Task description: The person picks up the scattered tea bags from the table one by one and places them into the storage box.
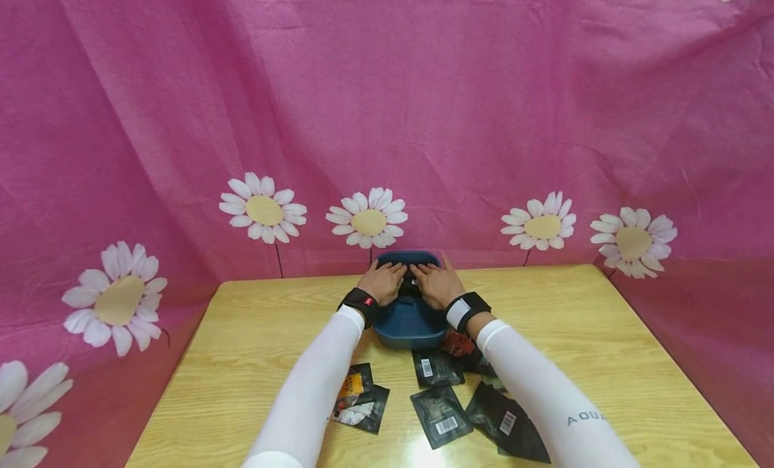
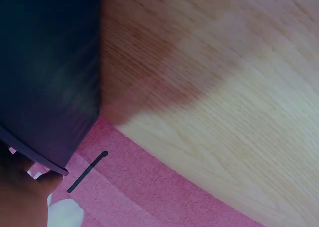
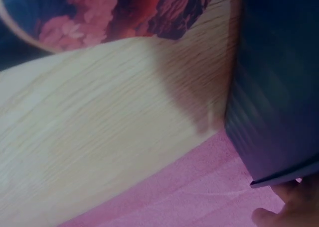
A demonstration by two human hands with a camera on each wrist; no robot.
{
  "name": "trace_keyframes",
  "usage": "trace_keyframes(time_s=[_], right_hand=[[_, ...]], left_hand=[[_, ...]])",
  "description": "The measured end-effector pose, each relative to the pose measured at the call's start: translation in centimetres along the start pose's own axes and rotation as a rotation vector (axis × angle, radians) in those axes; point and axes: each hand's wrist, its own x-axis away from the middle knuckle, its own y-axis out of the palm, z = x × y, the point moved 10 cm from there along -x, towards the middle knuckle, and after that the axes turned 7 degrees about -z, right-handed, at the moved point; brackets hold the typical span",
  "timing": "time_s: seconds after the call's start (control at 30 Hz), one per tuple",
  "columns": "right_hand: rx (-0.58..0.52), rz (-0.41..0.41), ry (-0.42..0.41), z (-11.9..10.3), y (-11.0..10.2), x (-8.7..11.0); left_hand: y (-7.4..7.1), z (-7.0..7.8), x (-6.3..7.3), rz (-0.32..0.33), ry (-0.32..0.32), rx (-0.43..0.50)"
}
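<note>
A dark blue rectangular basin [image 1: 410, 334] stands near the back edge of the table. Over its left rim reaches my left hand [image 1: 382, 283], its fingers extended inward above the basin. From the other side my right hand [image 1: 438, 285] reaches in the same way, and the two sets of fingertips nearly meet. Beneath the fingers lies something black with a small white patch, mostly covered by the hands. The left wrist view shows the basin's ribbed outer wall [image 2: 50, 87], with part of the hand at its rim. The right wrist view shows the opposite wall [image 3: 279, 97], fingers at its rim too.
Several black packets with barcode labels, such as one packet [image 1: 442, 417], lie in front of the basin to the right. Other packets [image 1: 370, 407] overlap near my left forearm. A pink cloth [image 1: 447, 132] with daisies hangs behind the wooden table [image 1: 254, 360].
</note>
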Motion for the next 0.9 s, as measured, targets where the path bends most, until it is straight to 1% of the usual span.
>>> trace_keyframes(time_s=[0.07,0.13,0.2,0.27,0.37,0.47,0.53,0.63,0.7,0.77,0.83,0.9], right_hand=[[-0.023,-0.041,0.014,0.0,0.5,0.1],[-0.039,-0.082,0.028,0.0,1.0,0.2],[-0.049,-0.115,0.038,0.1,1.5,0.3],[-0.057,-0.131,0.043,0.2,1.9,0.3],[-0.076,-0.118,0.041,0.3,1.9,0.4],[-0.092,-0.061,0.036,0.4,1.1,0.5],[-0.100,-0.028,0.034,0.5,0.5,0.7],[-0.136,0.012,0.032,0.7,-0.6,1.4],[-0.155,0.035,0.023,0.7,-1.5,1.9],[-0.160,0.065,0.017,0.7,-2.7,2.6],[-0.147,0.090,0.007,0.6,-3.9,3.4],[-0.133,0.117,-0.007,0.3,-5.1,4.2]], left_hand=[[0.6,0.0,0.0,-0.039,-0.015,0.013],[1.1,0.0,-0.1,-0.067,-0.023,0.046],[1.4,0.1,-0.1,-0.079,-0.026,0.096],[1.7,0.1,0.0,-0.083,-0.025,0.132],[1.6,-0.1,0.1,-0.063,-0.028,0.170],[0.9,-0.6,0.4,-0.011,-0.032,0.190],[0.3,-0.9,0.8,0.029,-0.023,0.201],[-0.6,-1.2,2.0,0.093,0.009,0.224],[-1.2,-1.5,3.1,0.131,0.033,0.237],[-1.8,-1.8,4.5,0.172,0.049,0.244],[-2.5,-2.1,6.1,0.210,0.057,0.228],[-3.2,-2.3,7.6,0.231,0.057,0.210]])
